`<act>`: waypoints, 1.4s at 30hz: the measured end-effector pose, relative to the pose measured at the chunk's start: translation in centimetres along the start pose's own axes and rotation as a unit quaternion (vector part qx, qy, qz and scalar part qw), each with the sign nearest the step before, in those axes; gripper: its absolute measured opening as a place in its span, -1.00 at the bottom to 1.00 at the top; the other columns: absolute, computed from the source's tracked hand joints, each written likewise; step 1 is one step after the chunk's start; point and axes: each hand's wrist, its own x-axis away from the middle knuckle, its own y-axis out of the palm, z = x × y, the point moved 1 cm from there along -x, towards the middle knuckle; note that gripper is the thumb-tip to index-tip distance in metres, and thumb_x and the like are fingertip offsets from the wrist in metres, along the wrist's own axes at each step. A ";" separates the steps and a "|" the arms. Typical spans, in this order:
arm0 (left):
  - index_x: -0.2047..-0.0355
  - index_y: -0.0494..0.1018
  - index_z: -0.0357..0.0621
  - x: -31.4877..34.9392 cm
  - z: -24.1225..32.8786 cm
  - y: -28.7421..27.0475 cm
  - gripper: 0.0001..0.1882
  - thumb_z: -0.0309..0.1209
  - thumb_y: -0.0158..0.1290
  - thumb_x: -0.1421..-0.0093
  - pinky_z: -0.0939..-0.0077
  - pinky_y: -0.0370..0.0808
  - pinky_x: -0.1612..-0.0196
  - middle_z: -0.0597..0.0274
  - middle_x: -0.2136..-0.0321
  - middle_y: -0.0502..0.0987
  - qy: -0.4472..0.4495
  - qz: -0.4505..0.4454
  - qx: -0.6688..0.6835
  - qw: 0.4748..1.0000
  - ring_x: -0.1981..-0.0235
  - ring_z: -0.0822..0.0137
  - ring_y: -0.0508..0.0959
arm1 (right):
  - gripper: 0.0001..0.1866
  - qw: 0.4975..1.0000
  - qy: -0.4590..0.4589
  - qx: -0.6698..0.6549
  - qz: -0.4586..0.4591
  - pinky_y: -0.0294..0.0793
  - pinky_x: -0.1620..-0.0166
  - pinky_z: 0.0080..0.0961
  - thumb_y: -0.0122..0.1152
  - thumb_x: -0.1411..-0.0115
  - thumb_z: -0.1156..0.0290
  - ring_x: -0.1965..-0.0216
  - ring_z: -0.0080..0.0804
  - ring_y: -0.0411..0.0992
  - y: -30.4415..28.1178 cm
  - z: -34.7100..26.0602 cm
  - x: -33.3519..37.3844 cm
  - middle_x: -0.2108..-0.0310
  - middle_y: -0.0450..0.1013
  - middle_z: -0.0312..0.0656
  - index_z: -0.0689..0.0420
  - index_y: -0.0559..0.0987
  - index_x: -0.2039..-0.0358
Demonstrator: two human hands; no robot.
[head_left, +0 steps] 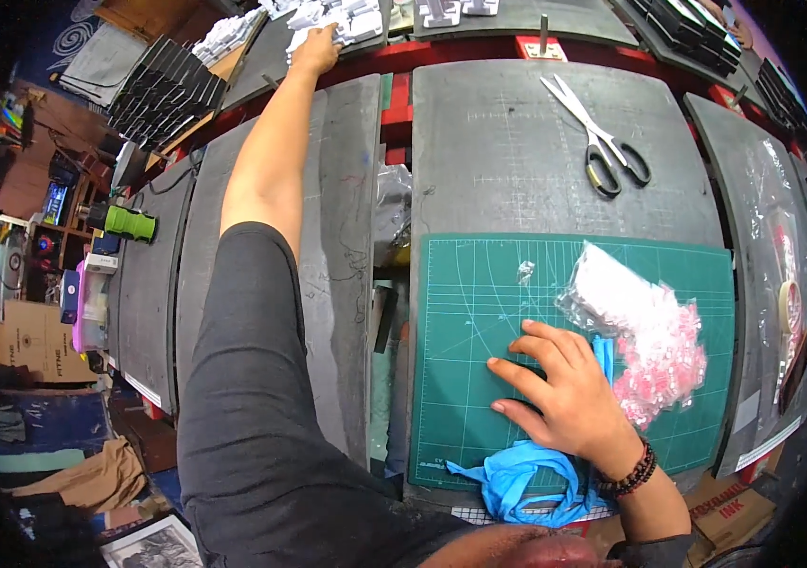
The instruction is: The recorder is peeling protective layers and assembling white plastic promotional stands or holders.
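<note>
My left arm stretches to the far table, where my left hand (316, 49) touches a pile of white flat pieces (351, 21). Its fingertips are partly lost among the pieces, so I cannot make out a grip. Over the green cutting mat (451, 417) my right hand (564, 388) hovers or rests with fingers apart and nothing in them. Just beyond it lies a clear plastic bag (607, 279), with many small pink-and-white packets (664, 360) heaped beside and against it. A tiny clear packet (525, 273) lies alone on the mat. Blue cloth strips (522, 483) are bunched below my right hand.
Black-handled scissors (602, 142) lie open on the grey board beyond the mat. Stacks of black flat pieces (165, 95) stand far left, with more (687, 33) far right. A tape roll (789, 308) sits at right. A green tool (131, 223) lies left. Gaps separate the boards.
</note>
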 end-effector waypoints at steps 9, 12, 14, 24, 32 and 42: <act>-0.17 0.52 0.12 2.0 0.4 -0.6 -0.66 -0.40 0.04 -0.42 -0.09 0.66 0.03 -0.06 0.03 0.62 0.030 0.140 -0.061 0.988 0.04 -0.16 0.71 | -0.53 1.000 -0.004 -0.003 0.008 0.45 -0.25 -0.09 0.53 -0.15 0.21 -0.25 -0.01 0.43 0.0 0.0 0.1 -0.03 0.49 -0.12 0.04 0.68 -0.05; -0.16 0.50 0.05 2.7 0.6 -1.0 -0.67 -0.44 -0.01 -0.42 -0.05 0.68 0.08 -0.04 0.07 0.63 0.042 0.175 -0.078 0.981 0.08 -0.12 0.71 | -0.54 1.000 -0.012 -0.001 0.012 0.45 -0.25 -0.09 0.52 -0.17 0.21 -0.26 -0.02 0.42 -0.1 0.0 0.2 -0.03 0.49 -0.12 0.05 0.67 -0.06; -0.16 0.49 0.03 3.4 0.8 -1.7 -0.66 -0.45 -0.02 -0.42 -0.02 0.68 0.10 -0.01 0.11 0.63 0.062 0.215 -0.080 0.971 0.11 -0.09 0.72 | -0.55 1.000 -0.015 -0.003 0.015 0.44 -0.26 -0.10 0.51 -0.19 0.21 -0.26 -0.02 0.42 -0.2 0.0 0.4 -0.03 0.50 -0.12 0.05 0.66 -0.06; -0.16 0.49 0.06 16.3 5.8 -13.6 -0.61 -0.45 0.16 -0.34 0.25 0.51 0.16 0.29 -0.04 0.66 0.303 0.319 -0.043 0.897 0.12 0.23 0.68 | -0.56 0.998 -0.044 0.015 0.053 0.45 -0.27 -0.09 0.51 -0.17 0.25 -0.25 0.02 0.43 0.2 -0.3 0.8 -0.02 0.51 -0.09 0.07 0.66 -0.05; -0.18 0.45 0.05 35.5 14.6 -20.6 -0.54 -0.53 0.19 -0.27 0.30 0.54 0.16 0.20 -0.14 0.67 0.465 0.281 0.083 0.835 0.17 0.22 0.71 | -0.28 0.968 0.035 -0.143 0.203 0.60 -0.13 -0.15 0.58 -0.16 0.31 -0.19 0.04 0.49 -0.9 -1.1 1.2 -0.13 0.48 0.02 0.11 0.53 -0.32; -0.18 0.47 0.17 47.4 20.9 -22.4 -0.58 -0.35 0.24 -0.34 0.40 0.57 0.19 0.17 -0.21 0.64 0.568 0.228 0.101 0.784 0.13 0.28 0.70 | -0.18 0.988 -0.105 -0.003 0.115 0.59 -0.15 -0.18 0.69 -0.04 0.14 -0.17 -0.02 0.55 -2.3 -2.4 1.8 -0.19 0.52 0.04 0.20 0.57 -0.27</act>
